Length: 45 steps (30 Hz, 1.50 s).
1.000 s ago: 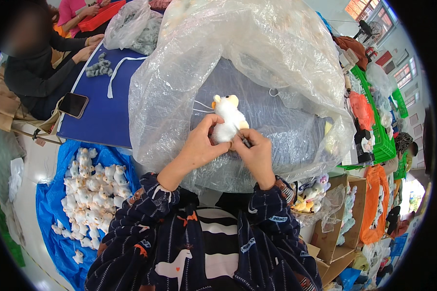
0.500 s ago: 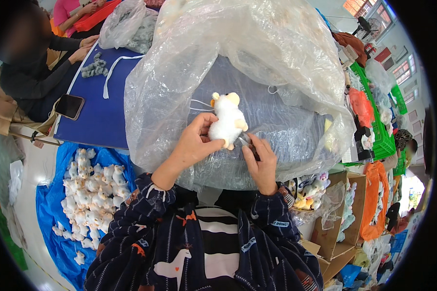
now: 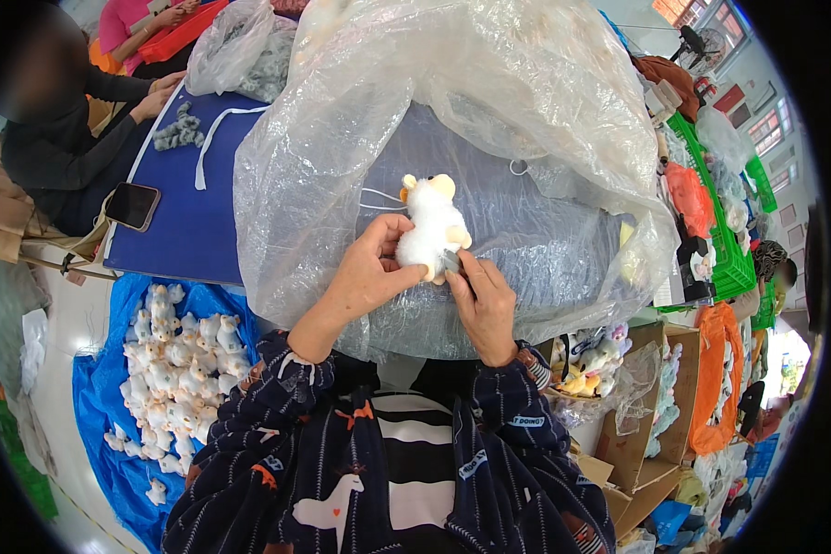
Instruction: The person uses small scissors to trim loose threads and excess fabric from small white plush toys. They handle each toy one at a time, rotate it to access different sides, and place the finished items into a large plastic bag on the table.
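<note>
A small white plush animal toy (image 3: 424, 229) with cream muzzle and feet lies over the clear plastic, its head pointing away from me. My left hand (image 3: 365, 272) grips its lower left side between thumb and fingers. From the right, my right hand (image 3: 486, 305) pinches a small grey metal tool (image 3: 451, 261), its end against the toy's lower body by the feet. Most of that tool is hidden by my fingers, so its exact kind does not show. A thin white string loop (image 3: 383, 198) lies just left of the toy.
Clear plastic sheeting (image 3: 314, 175) covers much of the blue table (image 3: 198, 226). A phone (image 3: 133, 206) and grey fluffy strips (image 3: 179, 129) lie left, near a seated person. Many similar toys (image 3: 180, 369) fill a blue sheet below left. Cardboard boxes (image 3: 637, 462) stand right.
My right hand has moved slightly left and up, bringing the metal tool from beside the toy's feet onto its lower body. The left hand and the toy have hardly moved.
</note>
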Available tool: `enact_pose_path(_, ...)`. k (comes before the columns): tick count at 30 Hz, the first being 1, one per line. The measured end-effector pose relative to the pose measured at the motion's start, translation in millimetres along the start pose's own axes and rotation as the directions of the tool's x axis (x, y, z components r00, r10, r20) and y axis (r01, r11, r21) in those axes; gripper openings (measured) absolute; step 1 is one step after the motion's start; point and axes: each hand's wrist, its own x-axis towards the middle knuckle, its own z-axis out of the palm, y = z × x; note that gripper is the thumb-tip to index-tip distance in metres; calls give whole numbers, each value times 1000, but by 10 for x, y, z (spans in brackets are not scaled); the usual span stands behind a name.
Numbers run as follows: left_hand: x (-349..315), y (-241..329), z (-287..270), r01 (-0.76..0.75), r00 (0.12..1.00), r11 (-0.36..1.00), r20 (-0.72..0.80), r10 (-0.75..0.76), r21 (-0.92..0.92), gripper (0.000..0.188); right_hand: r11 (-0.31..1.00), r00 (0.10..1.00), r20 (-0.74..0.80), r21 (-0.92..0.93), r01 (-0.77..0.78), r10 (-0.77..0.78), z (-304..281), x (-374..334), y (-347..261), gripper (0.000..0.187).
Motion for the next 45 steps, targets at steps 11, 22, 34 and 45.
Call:
enact_pose_path(11,-4,-17,27,-6,1000,999,-30,7,43,49,917,984,39,356,-178,176,-20,-19,2,27)
enact_pose_path(22,-13,-21,18,-13,1000,1000,-26,14,18,48,398,751,432,656,-641,499,-8,128,-114,9)
enact_pose_path(34,-16,-18,25,-17,1000,1000,-25,17,19,48,994,989,131,80,-76,65,-169,-37,-56,32)
enact_pose_path(45,-10,-14,26,-12,1000,1000,-25,13,15,48,995,998,7,-87,55,-55,-9,-51,-34,31)
